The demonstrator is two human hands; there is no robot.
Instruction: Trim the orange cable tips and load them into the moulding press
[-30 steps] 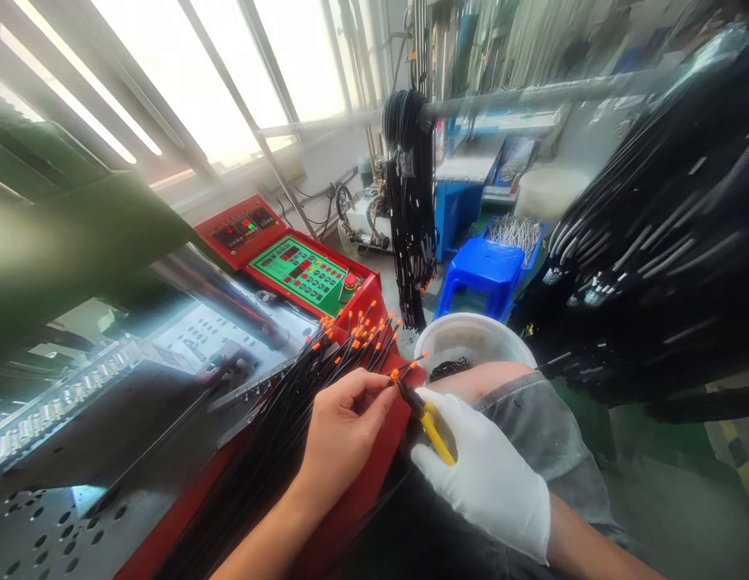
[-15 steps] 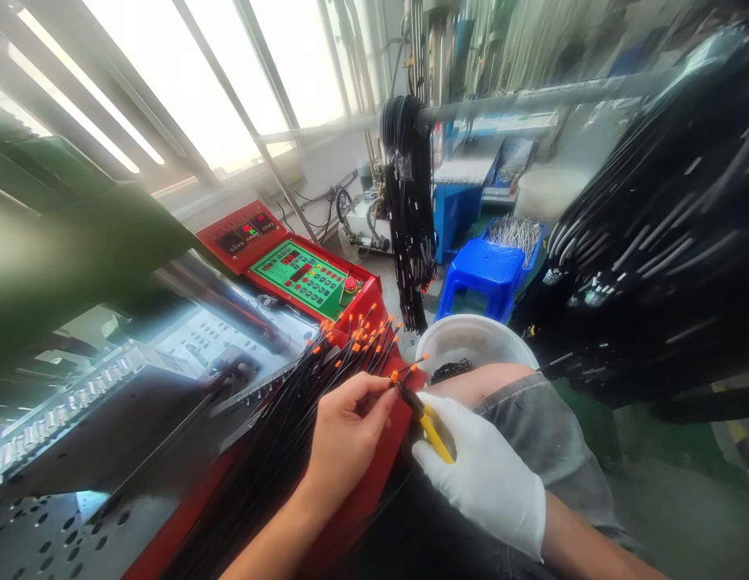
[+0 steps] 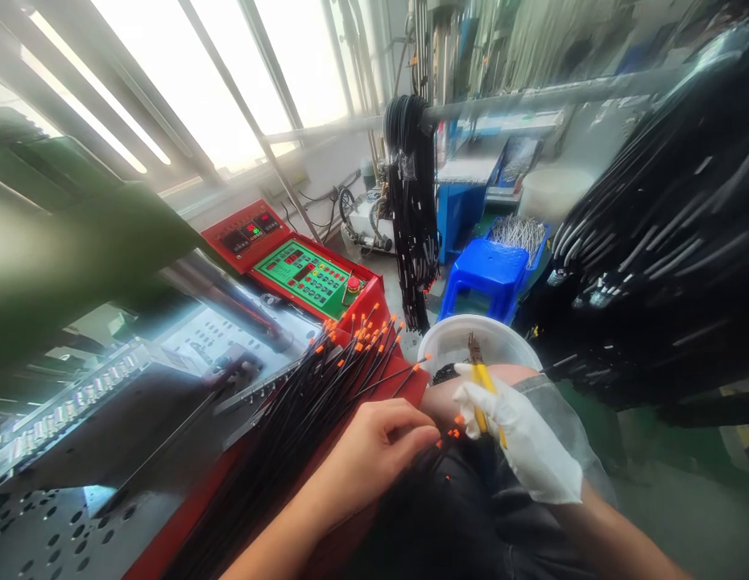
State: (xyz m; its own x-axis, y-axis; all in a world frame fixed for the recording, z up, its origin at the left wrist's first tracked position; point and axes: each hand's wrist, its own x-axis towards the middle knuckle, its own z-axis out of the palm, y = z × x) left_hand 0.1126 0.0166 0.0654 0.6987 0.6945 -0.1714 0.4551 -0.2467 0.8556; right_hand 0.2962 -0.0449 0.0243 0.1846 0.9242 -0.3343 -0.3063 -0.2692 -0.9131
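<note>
My bare left hand [image 3: 386, 439] is low over my lap, its fingers curled in and thumb against them. At its fingertips shows an orange-tipped black cable [image 3: 439, 444], most of it hidden by the hand. Several more orange tips [image 3: 453, 433] are just beyond, over dark cables on my lap. My right hand [image 3: 519, 439], in a white glove, grips yellow-handled pliers [image 3: 484, 379]. Their dark jaws point up and away, in front of the white bucket. A bundle of black cables with orange tips [image 3: 302, 403] lies to the left of my left hand.
The red control box [image 3: 366, 302] with a green panel stands ahead left, beside a metal machine bed [image 3: 229, 338]. A white bucket [image 3: 428, 338] holds dark scraps. Beyond are a blue stool [image 3: 486, 266] and hanging black cables [image 3: 411, 193]. More cables [image 3: 658, 242] hang at the right.
The pliers have come away from the orange cable tip, turned upward and moved right towards the bucket. My left hand has dropped down and right, towards my lap.
</note>
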